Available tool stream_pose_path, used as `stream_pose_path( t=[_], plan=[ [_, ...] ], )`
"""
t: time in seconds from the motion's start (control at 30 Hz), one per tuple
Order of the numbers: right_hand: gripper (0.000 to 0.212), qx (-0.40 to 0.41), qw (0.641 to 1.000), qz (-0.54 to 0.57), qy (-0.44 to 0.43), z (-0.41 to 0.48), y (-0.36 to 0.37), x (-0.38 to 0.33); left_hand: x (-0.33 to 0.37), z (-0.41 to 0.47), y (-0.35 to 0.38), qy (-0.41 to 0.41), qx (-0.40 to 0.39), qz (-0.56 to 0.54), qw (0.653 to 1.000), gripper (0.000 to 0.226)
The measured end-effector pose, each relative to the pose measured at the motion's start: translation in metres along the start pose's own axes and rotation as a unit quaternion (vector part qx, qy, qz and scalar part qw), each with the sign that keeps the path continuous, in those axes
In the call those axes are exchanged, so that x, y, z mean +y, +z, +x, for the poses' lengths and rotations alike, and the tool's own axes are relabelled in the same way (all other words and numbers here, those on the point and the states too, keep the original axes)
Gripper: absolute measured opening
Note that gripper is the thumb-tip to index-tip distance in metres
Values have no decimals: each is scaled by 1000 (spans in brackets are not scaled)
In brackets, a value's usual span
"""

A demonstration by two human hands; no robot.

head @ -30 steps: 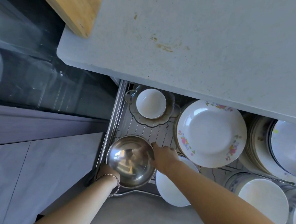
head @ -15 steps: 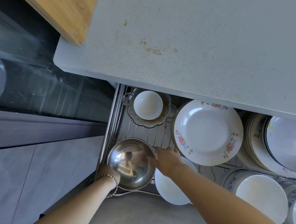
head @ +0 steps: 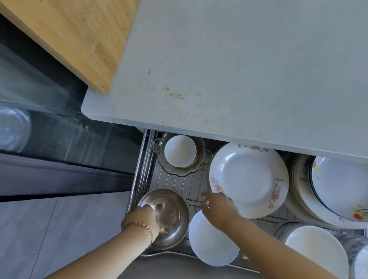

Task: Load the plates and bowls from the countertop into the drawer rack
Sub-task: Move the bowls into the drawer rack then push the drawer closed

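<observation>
Grips the steel bowl (head: 173, 215) by its near rim with the left hand (head: 142, 217), down in the front-left corner of the drawer rack (head: 179, 183). Hovers the right hand (head: 218, 208) beside the flowered plate (head: 247, 180), fingers (head: 208, 195) spread, holding nothing.

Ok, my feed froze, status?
Left hand grips steel bowl at rim, in rack. Right hand open, beside floral plate. White bowl close alongside.

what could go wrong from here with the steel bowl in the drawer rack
The left hand alone grips the steel bowl by its rim, so it might slip or clank against the white bowl right beside it. The right hand, fingers spread, is at the edge of the flowered plate and could bump it.
</observation>
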State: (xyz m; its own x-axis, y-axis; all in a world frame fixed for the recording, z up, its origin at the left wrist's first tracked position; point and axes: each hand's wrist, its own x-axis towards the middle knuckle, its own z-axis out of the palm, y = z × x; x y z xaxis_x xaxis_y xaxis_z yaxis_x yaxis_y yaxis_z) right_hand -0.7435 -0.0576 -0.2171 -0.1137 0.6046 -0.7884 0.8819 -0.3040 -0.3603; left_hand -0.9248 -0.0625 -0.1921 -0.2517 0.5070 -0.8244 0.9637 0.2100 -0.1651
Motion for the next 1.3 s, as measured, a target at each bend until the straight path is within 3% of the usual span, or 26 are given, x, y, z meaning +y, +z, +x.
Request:
stream_pose_path(
  t=[0.1,0.23,0.43,0.67,0.83,1.0,1.1,1.3],
  plan=[
    [36,7,1000,8,-4,-27,-39,10,26,-30,-34,110,45,-15,993,34],
    [38,12,999,-15,-38,-76,-102,23,65,-78,-88,186,103,-132,968,29],
    [34,123,988,10,-87,-123,-214,16,122,-116,-180,211,186,-351,893,25],
    [35,233,960,147,-46,-86,-326,12,181,-104,-272,241,223,-386,862,22],
    [51,282,878,385,16,-35,-404,11,221,-56,-326,264,222,-375,860,28],
    [57,226,776,587,52,19,-466,17,241,-2,-357,279,206,-350,870,30],
    [58,214,728,648,60,43,-484,20,244,19,-362,291,210,-321,876,30],
    [50,228,686,691,37,74,-488,17,245,36,-368,310,206,-300,879,28]
  ],
)
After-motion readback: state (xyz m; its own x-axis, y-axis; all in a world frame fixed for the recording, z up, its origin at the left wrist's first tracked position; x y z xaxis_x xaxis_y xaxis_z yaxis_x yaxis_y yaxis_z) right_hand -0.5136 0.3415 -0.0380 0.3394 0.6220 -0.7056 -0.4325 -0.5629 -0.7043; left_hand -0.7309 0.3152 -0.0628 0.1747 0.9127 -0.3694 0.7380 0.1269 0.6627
